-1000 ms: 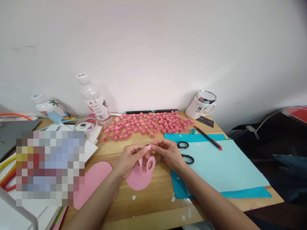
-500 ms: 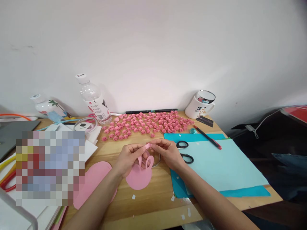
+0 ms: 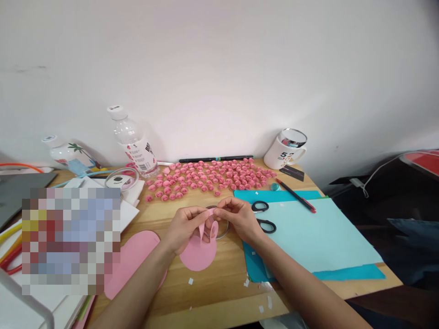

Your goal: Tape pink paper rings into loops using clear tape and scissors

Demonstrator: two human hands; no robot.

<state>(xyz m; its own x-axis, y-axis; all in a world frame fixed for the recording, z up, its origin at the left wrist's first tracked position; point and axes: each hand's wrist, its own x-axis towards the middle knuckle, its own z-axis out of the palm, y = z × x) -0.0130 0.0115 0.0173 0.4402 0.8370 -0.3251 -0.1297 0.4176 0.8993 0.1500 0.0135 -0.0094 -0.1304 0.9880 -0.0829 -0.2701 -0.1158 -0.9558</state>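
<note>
Pinching pink paper strip [image 3: 201, 232], scissors [image 3: 262, 210] partly hidden behind right hand [image 3: 241, 217]

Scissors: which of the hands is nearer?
Right. The right hand is just left of the scissors; the left hand is farther left, beyond the right hand.

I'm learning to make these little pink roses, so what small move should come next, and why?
Probably roll the end of the pink strip tighter with the right hand: both it and the left hand pinch the strip, a loose curl hangs below, and the rolled roses suggest that shape.
</note>
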